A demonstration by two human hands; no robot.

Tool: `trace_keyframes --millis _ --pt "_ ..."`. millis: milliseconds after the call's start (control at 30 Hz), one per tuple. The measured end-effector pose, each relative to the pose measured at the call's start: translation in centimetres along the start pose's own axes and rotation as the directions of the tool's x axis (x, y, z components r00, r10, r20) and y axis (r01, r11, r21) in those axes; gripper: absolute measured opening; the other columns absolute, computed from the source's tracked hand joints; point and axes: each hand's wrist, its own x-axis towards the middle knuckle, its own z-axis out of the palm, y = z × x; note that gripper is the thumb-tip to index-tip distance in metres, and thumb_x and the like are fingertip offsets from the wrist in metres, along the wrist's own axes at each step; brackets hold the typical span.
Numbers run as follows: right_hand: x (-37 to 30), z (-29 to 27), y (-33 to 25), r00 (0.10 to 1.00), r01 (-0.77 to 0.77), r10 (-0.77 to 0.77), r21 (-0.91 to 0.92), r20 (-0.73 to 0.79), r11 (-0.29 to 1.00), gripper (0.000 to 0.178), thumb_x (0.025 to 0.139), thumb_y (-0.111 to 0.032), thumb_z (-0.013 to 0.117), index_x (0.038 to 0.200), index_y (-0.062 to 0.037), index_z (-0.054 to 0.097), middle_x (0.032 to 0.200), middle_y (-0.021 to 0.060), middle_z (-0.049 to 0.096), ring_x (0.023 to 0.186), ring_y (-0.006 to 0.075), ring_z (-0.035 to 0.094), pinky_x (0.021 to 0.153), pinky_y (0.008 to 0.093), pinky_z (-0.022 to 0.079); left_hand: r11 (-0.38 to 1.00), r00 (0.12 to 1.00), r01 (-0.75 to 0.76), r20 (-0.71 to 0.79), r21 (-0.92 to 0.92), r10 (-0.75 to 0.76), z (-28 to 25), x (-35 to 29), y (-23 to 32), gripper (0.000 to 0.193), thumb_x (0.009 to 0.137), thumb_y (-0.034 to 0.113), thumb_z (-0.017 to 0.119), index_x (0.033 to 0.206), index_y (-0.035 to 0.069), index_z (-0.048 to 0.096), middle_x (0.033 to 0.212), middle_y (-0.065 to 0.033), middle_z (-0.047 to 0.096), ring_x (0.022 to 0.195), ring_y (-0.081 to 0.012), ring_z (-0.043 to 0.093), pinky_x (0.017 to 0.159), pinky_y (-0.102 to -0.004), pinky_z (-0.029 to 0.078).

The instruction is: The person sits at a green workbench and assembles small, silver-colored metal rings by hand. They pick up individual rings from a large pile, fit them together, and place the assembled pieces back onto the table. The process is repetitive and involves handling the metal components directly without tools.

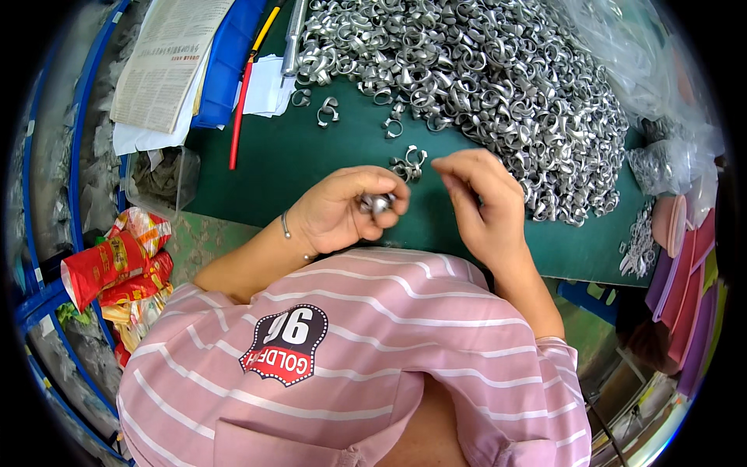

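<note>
My left hand [350,208] is curled around a few silver metal rings [377,204], which show between the thumb and fingers. Slight blur keeps me from telling how many it holds. To its right, my right hand [484,204] hovers over the green table top, fingers bent, thumb and forefinger apart, and no ring visible between them. Just beyond both hands lies a small cluster of rings [408,163]. A large pile of similar rings [498,86] spreads over the far middle and right, with a few loose rings [327,111] along its left edge.
A red-and-yellow pencil [244,109], a metal rod [294,39], a blue tray [227,70] and a newspaper [165,66] lie at the far left. A clear plastic box [187,180] sits at the left edge. Plastic bags [661,163] crowd the right side.
</note>
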Motion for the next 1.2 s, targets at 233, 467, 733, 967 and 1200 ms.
trace_keyframes --millis 233,467,733,967,1200 --pt "-0.2 1.9 1.6 0.961 -0.201 0.229 -0.177 0.155 0.963 0.012 0.076 -0.010 0.066 0.080 -0.0003 0.061 0.075 0.0134 0.057 0.064 0.0295 0.058 0.057 0.0365 0.046 0.752 0.858 -0.208 -0.252 0.625 0.447 1.6 -0.4 0.7 0.011 0.083 0.003 0.057 0.093 -0.002 0.057 0.082 -0.0090 0.061 0.063 -0.0101 0.057 0.049 -0.0188 0.045" --pt "-0.3 0.1 1.5 0.788 -0.615 0.505 0.476 0.352 0.629 0.011 0.083 -0.010 0.063 0.085 0.0001 0.061 0.070 0.0012 0.054 0.056 0.0070 0.047 0.048 0.0205 0.036 0.556 0.860 -0.208 -0.121 0.805 0.496 2.3 0.6 0.1 0.026 0.078 0.002 0.065 0.103 -0.001 0.060 0.085 -0.0059 0.062 0.066 -0.0072 0.057 0.051 -0.0180 0.046" --pt "-0.9 -0.1 0.9 0.691 -0.667 0.554 0.705 0.464 0.241 0.013 0.086 -0.012 0.061 0.090 -0.0009 0.057 0.072 0.0000 0.054 0.055 0.0036 0.044 0.043 0.0161 0.028 0.343 0.844 -0.272 0.051 0.899 0.534 3.1 1.2 -0.2 0.019 0.076 0.002 0.069 0.092 0.000 0.060 0.088 -0.0049 0.062 0.068 -0.0064 0.057 0.056 -0.0184 0.046" --pt "-0.9 0.3 0.7 0.742 -0.596 0.550 0.753 0.384 0.279 0.014 0.087 -0.010 0.058 0.096 -0.0011 0.053 0.075 0.0031 0.057 0.053 0.0039 0.043 0.041 0.0164 0.027 -0.065 0.663 -0.443 0.376 0.894 0.647 2.6 1.5 -0.4 0.018 0.073 -0.003 0.069 0.086 0.000 0.057 0.091 -0.0084 0.064 0.077 -0.0118 0.061 0.067 -0.0229 0.049" --pt "-0.9 0.3 0.9 0.699 -0.628 0.558 0.757 0.447 0.181 0.017 0.089 -0.011 0.055 0.099 0.0023 0.055 0.078 0.0072 0.059 0.050 0.0047 0.042 0.040 0.0168 0.027 0.505 0.905 -0.226 -0.013 0.833 0.425 3.4 0.7 -0.1 0.013 0.082 0.005 0.061 0.093 0.000 0.055 0.084 -0.0085 0.064 0.062 -0.0078 0.058 0.049 -0.0170 0.042"
